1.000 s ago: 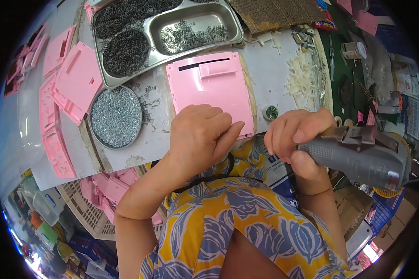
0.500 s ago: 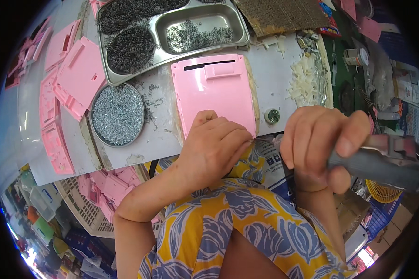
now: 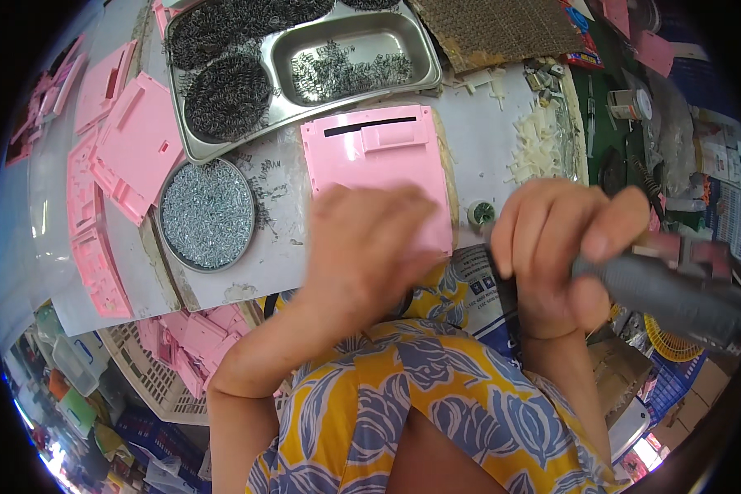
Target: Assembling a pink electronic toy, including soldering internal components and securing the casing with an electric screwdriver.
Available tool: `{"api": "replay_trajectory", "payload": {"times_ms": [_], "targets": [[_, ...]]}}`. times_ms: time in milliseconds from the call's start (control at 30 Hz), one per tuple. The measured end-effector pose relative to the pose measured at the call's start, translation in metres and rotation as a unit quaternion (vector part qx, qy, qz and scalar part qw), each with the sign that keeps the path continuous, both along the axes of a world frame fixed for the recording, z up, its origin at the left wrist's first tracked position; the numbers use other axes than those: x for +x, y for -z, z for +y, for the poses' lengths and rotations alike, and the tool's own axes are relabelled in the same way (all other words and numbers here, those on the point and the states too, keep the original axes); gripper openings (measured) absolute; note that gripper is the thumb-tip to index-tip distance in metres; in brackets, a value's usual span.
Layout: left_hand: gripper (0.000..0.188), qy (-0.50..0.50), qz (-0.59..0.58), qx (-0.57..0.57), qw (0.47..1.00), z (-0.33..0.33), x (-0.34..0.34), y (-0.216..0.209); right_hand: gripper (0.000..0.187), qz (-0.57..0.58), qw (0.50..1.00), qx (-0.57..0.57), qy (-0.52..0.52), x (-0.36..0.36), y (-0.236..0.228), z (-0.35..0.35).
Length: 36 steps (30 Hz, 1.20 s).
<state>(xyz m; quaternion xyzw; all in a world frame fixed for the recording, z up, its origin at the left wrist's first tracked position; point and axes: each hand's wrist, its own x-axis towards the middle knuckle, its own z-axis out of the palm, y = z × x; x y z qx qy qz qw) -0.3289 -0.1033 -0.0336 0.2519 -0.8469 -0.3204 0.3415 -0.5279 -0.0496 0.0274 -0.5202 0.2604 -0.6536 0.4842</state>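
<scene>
A pink plastic panel [image 3: 329, 155] with a dark slot and a raised block along its far end lies in front of me at the table's near edge. Over its near part is my left hand [image 3: 370, 239], smeared by motion, so its fingers and any contact with the panel do not show clearly. To the right of the panel, my right hand [image 3: 552, 247] is closed round a dark grey electric screwdriver [image 3: 667, 298]. Its nose points left, toward the panel's near right corner, and stands apart from it.
A round dish of screws [image 3: 207, 216] stands left of the panel. Beyond is a metal tray [image 3: 350, 97] of small springs. White plastic pieces [image 3: 539, 140] and a small round container [image 3: 482, 212] lie right. More pink panels [image 3: 144, 148] cover the left; a basket [image 3: 160, 391] holds others below.
My left hand has shifted left over the panel and is now blurred. The screwdriver's tip, earlier at the panel's near right corner, has come away from it.
</scene>
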Motion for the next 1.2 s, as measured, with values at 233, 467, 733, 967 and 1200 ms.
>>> {"api": "replay_trajectory", "payload": {"times_ms": [233,467,733,967,1200], "targets": [[0.018,-0.280,-0.270,0.029,0.921,-0.067,0.118,0.006,0.027,0.049,0.995,0.024,0.079,-0.001,0.042,-0.020],[0.013,-0.248,-0.306,-0.020,0.919,-0.064,0.136,0.020,0.027,0.147,0.987,0.042,0.059,-0.005,0.048,-0.027],[0.021,-0.297,-0.301,-0.032,0.906,-0.087,0.151,0.027,0.036,0.071,0.997,-0.014,0.006,-0.028,0.004,-0.040],[0.009,-0.348,-0.202,-0.087,0.911,-0.091,0.156,0.021,0.033,-0.026,0.995,0.070,0.060,0.004,-0.012,-0.024],[0.020,0.003,-0.002,0.051,0.999,-0.016,0.055,-0.010,0.030,-0.118,0.988,0.025,-0.099,0.032,-0.028,-0.035]]}}
